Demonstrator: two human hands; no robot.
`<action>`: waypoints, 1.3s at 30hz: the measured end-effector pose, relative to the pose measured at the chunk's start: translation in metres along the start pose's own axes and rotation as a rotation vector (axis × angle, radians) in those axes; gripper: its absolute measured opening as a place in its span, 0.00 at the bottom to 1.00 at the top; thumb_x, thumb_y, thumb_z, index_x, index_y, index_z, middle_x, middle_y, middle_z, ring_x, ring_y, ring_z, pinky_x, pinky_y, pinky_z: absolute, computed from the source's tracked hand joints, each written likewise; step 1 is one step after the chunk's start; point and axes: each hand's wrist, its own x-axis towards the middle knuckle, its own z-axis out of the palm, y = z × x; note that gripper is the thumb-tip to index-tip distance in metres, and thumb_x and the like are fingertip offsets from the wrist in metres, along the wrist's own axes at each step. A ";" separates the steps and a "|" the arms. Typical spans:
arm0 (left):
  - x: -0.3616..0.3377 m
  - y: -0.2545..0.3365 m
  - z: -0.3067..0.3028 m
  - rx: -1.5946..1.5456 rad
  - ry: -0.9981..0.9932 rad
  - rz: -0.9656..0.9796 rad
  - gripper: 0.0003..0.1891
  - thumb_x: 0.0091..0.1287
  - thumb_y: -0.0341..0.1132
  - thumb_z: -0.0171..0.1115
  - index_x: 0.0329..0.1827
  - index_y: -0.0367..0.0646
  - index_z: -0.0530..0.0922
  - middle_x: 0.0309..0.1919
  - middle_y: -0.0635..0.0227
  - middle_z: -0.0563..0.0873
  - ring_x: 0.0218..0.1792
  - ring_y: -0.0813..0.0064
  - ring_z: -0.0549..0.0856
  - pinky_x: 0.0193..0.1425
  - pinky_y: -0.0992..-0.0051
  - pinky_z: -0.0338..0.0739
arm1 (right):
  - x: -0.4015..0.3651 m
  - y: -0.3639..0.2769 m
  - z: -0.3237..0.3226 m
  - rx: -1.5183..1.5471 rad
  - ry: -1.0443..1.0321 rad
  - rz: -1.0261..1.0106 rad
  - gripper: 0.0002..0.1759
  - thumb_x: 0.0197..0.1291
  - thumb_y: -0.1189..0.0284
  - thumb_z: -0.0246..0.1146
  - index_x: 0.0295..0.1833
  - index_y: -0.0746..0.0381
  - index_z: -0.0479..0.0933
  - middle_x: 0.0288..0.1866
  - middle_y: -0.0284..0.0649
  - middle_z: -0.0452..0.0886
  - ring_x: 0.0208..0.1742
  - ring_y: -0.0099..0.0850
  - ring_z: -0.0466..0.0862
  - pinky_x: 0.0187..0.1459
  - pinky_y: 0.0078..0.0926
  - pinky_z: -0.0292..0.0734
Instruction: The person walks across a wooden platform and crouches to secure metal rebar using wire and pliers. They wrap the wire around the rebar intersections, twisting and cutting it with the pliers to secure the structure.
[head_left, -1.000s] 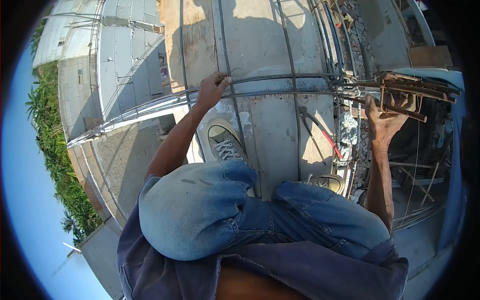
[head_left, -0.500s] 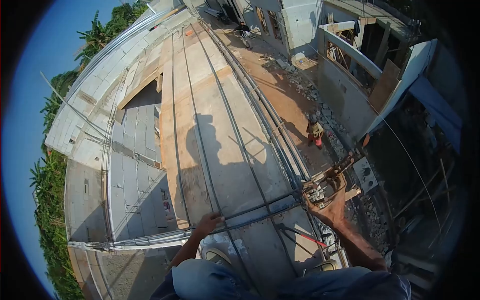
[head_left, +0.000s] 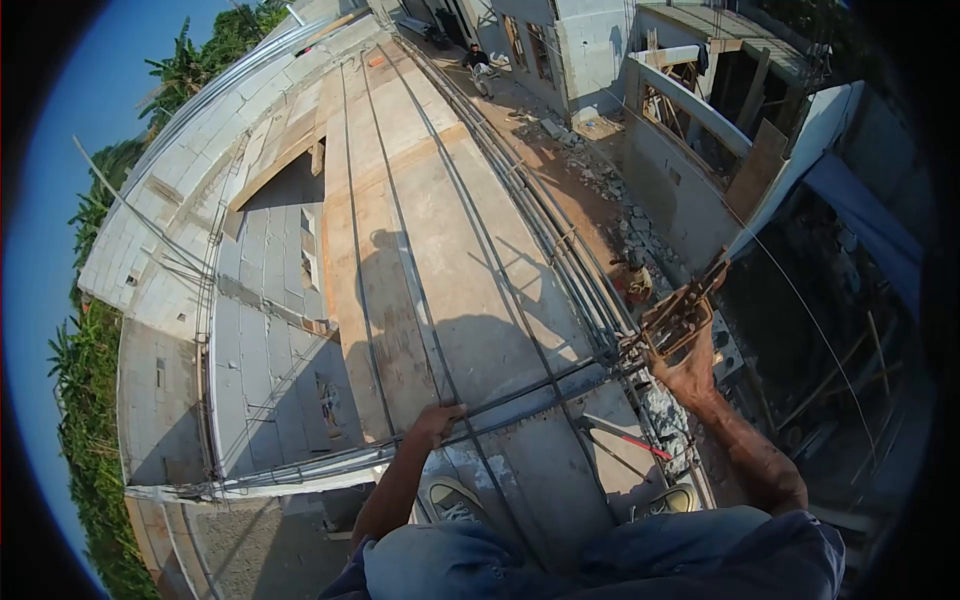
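My left hand (head_left: 437,424) is closed at the crossing steel rebar (head_left: 530,388) that runs over the plywood deck; its fingertips are partly hidden. At the deck's right edge, my right hand (head_left: 690,378) grips a rusty rebar cage end (head_left: 680,318) made of bent stirrups. Long rebar rods (head_left: 415,290) lie lengthwise along the plywood deck (head_left: 480,270). A tool with a red handle (head_left: 640,442) lies between my shoes, below the crossing rebar.
The deck's right edge drops to a dirt path with rubble (head_left: 630,230), where a person (head_left: 632,282) stands. Another person (head_left: 480,68) is farther off. An opening (head_left: 290,210) cuts into the deck at left, beside block walls (head_left: 265,310). My shoes (head_left: 452,500) rest on the deck.
My right hand has moved up and right with the rusty cage end, which now hides part of the person below. My left hand has shifted slightly right along the crossing rebar.
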 end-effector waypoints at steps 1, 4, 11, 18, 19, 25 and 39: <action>0.002 -0.003 -0.001 -0.006 -0.001 0.002 0.13 0.65 0.38 0.66 0.46 0.41 0.77 0.20 0.82 0.67 0.15 0.88 0.59 0.17 0.81 0.50 | 0.002 -0.001 0.001 -0.003 -0.005 -0.004 0.43 0.43 0.72 0.73 0.65 0.65 0.59 0.57 0.46 0.75 0.56 0.38 0.78 0.59 0.37 0.72; 0.007 0.002 -0.005 -0.002 -0.025 -0.013 0.12 0.65 0.38 0.66 0.45 0.43 0.78 0.21 0.82 0.68 0.15 0.88 0.59 0.17 0.81 0.51 | 0.002 -0.007 0.000 -0.039 -0.088 -0.046 0.48 0.51 0.72 0.72 0.73 0.60 0.50 0.59 0.42 0.69 0.58 0.33 0.75 0.58 0.32 0.74; 0.004 0.003 -0.007 0.010 -0.091 0.062 0.06 0.67 0.33 0.61 0.42 0.42 0.78 0.20 0.81 0.67 0.15 0.87 0.58 0.17 0.78 0.50 | -0.014 -0.033 -0.035 -0.186 -0.425 0.353 0.32 0.57 0.67 0.68 0.65 0.65 0.65 0.50 0.48 0.80 0.47 0.35 0.83 0.48 0.33 0.78; -0.005 0.003 -0.001 0.150 0.013 0.146 0.13 0.65 0.32 0.60 0.51 0.38 0.78 0.39 0.69 0.81 0.42 0.78 0.75 0.50 0.77 0.68 | -0.109 -0.019 0.076 -0.179 -0.984 0.659 0.18 0.66 0.69 0.59 0.58 0.68 0.73 0.42 0.48 0.85 0.46 0.38 0.85 0.50 0.32 0.79; -0.005 0.002 -0.001 0.163 -0.005 0.185 0.13 0.65 0.31 0.60 0.51 0.38 0.78 0.39 0.69 0.81 0.41 0.78 0.75 0.49 0.76 0.69 | -0.129 -0.009 0.110 -0.143 -0.958 0.652 0.19 0.66 0.70 0.58 0.59 0.68 0.73 0.42 0.50 0.85 0.45 0.39 0.85 0.48 0.32 0.79; 0.009 -0.019 -0.007 0.171 -0.057 0.265 0.19 0.67 0.30 0.58 0.61 0.37 0.73 0.46 0.65 0.82 0.50 0.74 0.78 0.59 0.72 0.69 | -0.214 0.032 0.268 0.249 -0.625 0.846 0.25 0.64 0.70 0.59 0.63 0.70 0.67 0.48 0.47 0.81 0.49 0.35 0.82 0.52 0.30 0.76; 0.019 -0.009 0.003 0.223 -0.090 0.297 0.20 0.65 0.32 0.63 0.58 0.35 0.73 0.48 0.61 0.82 0.50 0.71 0.78 0.56 0.71 0.72 | -0.216 0.029 0.288 -0.037 -0.236 0.800 0.17 0.61 0.60 0.60 0.40 0.66 0.78 0.33 0.51 0.83 0.36 0.44 0.83 0.40 0.41 0.74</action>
